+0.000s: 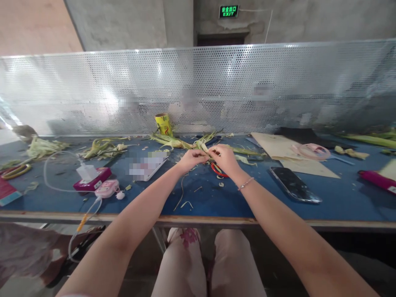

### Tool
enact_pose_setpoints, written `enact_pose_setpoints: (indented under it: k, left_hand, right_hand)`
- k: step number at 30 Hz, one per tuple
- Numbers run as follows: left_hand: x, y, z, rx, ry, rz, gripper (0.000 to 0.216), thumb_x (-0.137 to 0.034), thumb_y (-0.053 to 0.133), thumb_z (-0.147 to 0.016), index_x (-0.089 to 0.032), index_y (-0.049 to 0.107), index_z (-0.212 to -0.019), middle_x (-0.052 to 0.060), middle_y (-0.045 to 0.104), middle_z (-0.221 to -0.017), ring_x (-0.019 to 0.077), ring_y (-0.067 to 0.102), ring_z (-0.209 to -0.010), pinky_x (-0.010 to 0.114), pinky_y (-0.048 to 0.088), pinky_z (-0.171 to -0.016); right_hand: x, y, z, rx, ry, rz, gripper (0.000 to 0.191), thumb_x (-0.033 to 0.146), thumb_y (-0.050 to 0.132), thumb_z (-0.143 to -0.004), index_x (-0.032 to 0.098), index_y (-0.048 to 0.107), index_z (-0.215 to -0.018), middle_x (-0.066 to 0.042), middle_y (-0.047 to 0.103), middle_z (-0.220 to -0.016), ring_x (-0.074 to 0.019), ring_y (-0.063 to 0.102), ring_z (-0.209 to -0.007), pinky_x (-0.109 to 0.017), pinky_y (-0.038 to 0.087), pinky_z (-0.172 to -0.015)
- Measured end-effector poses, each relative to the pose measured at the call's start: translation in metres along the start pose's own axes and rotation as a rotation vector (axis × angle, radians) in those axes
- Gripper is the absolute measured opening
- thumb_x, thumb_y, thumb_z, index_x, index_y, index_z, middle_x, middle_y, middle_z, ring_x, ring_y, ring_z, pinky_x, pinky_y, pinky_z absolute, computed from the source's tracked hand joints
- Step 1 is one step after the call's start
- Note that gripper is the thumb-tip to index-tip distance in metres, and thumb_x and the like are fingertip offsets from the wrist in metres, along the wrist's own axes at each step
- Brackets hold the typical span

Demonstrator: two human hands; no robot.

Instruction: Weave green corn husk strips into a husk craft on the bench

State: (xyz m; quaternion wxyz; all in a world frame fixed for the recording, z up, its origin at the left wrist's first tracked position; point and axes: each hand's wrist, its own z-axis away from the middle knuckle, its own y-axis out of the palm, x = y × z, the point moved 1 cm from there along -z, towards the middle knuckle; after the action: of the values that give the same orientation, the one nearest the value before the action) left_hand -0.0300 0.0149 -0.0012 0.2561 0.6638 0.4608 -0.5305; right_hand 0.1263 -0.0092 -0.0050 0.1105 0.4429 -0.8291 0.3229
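Observation:
My left hand [192,160] and my right hand [224,159] meet above the middle of the blue table. Both have their fingers pinched on a pale green leaf strip [202,145] that looks like corn husk. Longer green leaves [173,142] spread out behind and to the left of the fingers. Partly under my right hand lies a red loop [219,170], perhaps a scissors handle; the rest of it is hidden. Small plant scraps [187,204] are scattered on the table in front of my hands.
A phone [295,184] lies right, near brown paper sheets [293,152] and a pink tape roll [311,151]. Left are a white-edged phone [148,167], a magenta box [93,179] with a charger and cable, and leaf heaps [105,147]. A yellow can [163,124] stands before a perforated metal screen [198,82].

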Motion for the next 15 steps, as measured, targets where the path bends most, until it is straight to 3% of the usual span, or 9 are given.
enact_pose_setpoints:
  k: [3, 8, 11, 15]
  left_hand:
    - [-0.001, 0.0, 0.0, -0.053, -0.014, -0.035, 0.018, -0.026, 0.074, -0.063, -0.011, 0.064, -0.063, -0.001, 0.058, -0.052, 0.0072, 0.051, -0.052, 0.023, 0.041, -0.059]
    - [0.0, -0.005, -0.003, -0.17, -0.063, 0.216, 0.023, -0.026, 0.075, -0.062, -0.012, 0.057, -0.059, -0.003, 0.054, -0.052, 0.0065, 0.052, -0.051, 0.024, 0.045, -0.061]
    - [-0.001, -0.009, -0.004, -0.226, -0.088, 0.225, 0.026, -0.024, 0.073, -0.064, -0.013, 0.053, -0.054, -0.003, 0.052, -0.049, 0.0055, 0.049, -0.047, 0.022, 0.045, -0.057]
    - [0.0, -0.012, -0.005, -0.253, -0.119, 0.123, 0.027, -0.018, 0.068, -0.068, -0.014, 0.047, -0.051, -0.004, 0.047, -0.043, 0.0051, 0.046, -0.041, 0.02, 0.042, -0.049]
  right_hand:
    - [-0.004, 0.002, -0.002, 0.029, 0.207, -0.16, 0.023, 0.041, 0.056, -0.083, 0.02, 0.063, -0.077, -0.006, 0.064, -0.079, -0.0193, 0.059, -0.075, -0.033, 0.046, -0.071]
    - [-0.011, 0.002, 0.001, 0.349, 0.708, -0.54, 0.035, 0.05, 0.049, -0.086, 0.02, 0.057, -0.072, -0.002, 0.056, -0.058, -0.0149, 0.053, -0.054, -0.029, 0.042, -0.055]
    - [-0.011, -0.004, 0.001, 0.321, 0.744, -0.634, 0.02, 0.035, 0.065, -0.076, 0.019, 0.055, -0.072, 0.004, 0.049, -0.052, -0.009, 0.044, -0.046, -0.024, 0.035, -0.048]
    - [-0.006, -0.015, -0.002, 0.187, 0.647, -0.794, 0.025, 0.028, 0.074, -0.065, 0.019, 0.057, -0.08, 0.007, 0.047, -0.054, -0.0063, 0.042, -0.046, -0.022, 0.034, -0.048]
